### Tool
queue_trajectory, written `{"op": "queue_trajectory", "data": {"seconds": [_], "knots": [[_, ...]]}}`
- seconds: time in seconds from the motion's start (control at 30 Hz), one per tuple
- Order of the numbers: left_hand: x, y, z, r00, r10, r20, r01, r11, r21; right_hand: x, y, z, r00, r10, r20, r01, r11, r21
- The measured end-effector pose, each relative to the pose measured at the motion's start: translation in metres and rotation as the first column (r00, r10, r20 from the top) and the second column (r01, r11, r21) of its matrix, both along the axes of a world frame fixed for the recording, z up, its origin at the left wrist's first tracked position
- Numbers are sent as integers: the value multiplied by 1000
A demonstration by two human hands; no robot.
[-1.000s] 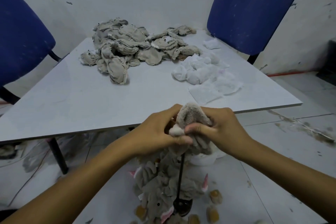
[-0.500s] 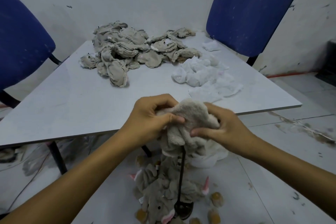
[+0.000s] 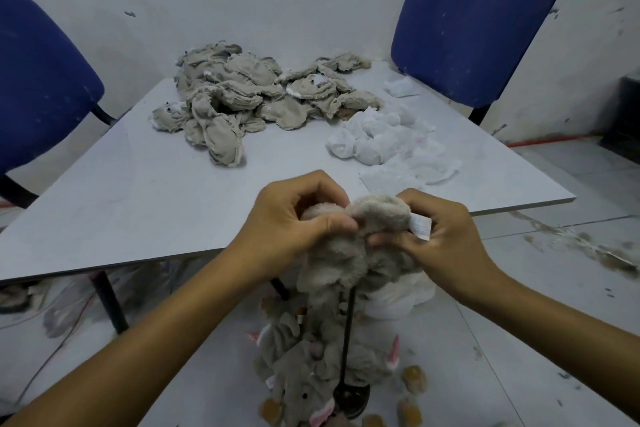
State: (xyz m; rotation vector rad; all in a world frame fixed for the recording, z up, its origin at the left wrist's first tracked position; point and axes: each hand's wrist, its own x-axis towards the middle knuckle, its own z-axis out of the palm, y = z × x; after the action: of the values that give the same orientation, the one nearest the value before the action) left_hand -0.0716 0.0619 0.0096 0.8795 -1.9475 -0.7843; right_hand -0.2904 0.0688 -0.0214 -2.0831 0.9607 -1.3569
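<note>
The left hand (image 3: 294, 218) is curled tight. Its thumb and fingers pinch the top of a floppy grey soft toy (image 3: 346, 253). The right hand (image 3: 440, 236) is curled too and pinches the other side, just by the little white tag (image 3: 420, 226). The two hands are close together, with the toy bunched up between them.

The soft toy sits on top of a thin black stick (image 3: 348, 333) that stands on the floor, in front of the near edge of the table (image 3: 138, 201). I think the stick holds the toy up from inside so both hands can pull and turn the cloth.

More grey toys (image 3: 298, 367) lie around the foot of the stick, maybe waiting for their turn. A white bag (image 3: 398, 302) sits just behind them.

On the table there is a grey pile (image 3: 242, 97) of flat cloth pieces and, beside it, a white pile (image 3: 384, 142). They look sorted by colour. A blue chair (image 3: 478, 21) stands at the far side.
</note>
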Motion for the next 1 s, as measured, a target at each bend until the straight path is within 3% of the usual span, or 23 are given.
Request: {"op": "queue_trajectory", "data": {"seconds": [0.07, 0.13, 0.2, 0.23, 0.3, 0.33, 0.43, 0.5, 0.57, 0.63, 0.7, 0.8, 0.93, 1.0], "knots": [[1, -1, -7, 948, -11, 319, 8, 1000, 9, 2, 0, -1, 993, 50, -104, -45, 997, 55], [0, -4, -13, 870, 17, 493, -9, 1000, -19, 3, -4, -3, 981, 118, -156, -77, 966, 248], [-1, -8, -12, 891, 58, 449, -17, 995, -95, 0, -8, -5, 962, 200, -184, -114, 911, 396], [0, -8, -9, 935, 73, 346, -42, 994, -99, -2, -9, -4, 956, 229, -183, -132, 894, 429], [7, -9, 0, 995, 55, 88, -56, 998, 12, -6, -11, 4, 968, 219, -124, -147, 891, 429], [13, -10, 2, 999, 29, 33, -31, 997, 70, -8, -11, 10, 980, 187, -67, -148, 914, 378], [25, -12, -1, 960, -35, 278, 21, 998, 52, -6, -9, 26, 992, 123, 0, -121, 972, 204], [23, -10, -3, 929, -32, 369, 21, 999, 33, -1, -6, 32, 993, 107, -52, -95, 976, 196], [14, -5, 1, 962, -68, 266, 44, 994, 96, 1, -3, 34, 987, 89, -136, -63, 980, 188], [7, -3, 7, 995, -92, 45, 85, 985, 148, 1, -2, 37, 974, 80, -210, -53, 990, 132], [2, -3, 11, 998, -58, -31, 60, 997, 54, 0, -3, 39, 973, 64, -222, -50, 996, 70], [4, -5, 0, 999, -24, 33, 22, 999, 44, -1, -4, 30, 977, 49, -208, -35, 997, 70], [-1, -8, -23, 965, -15, 263, -2, 998, 63, 4, 0, 3, 915, 7, -404, 37, 994, 101], [-3, -9, -24, 959, -6, 284, 4, 1000, 7, 4, 0, -3, 932, 29, -360, 16, 993, 120]]}}
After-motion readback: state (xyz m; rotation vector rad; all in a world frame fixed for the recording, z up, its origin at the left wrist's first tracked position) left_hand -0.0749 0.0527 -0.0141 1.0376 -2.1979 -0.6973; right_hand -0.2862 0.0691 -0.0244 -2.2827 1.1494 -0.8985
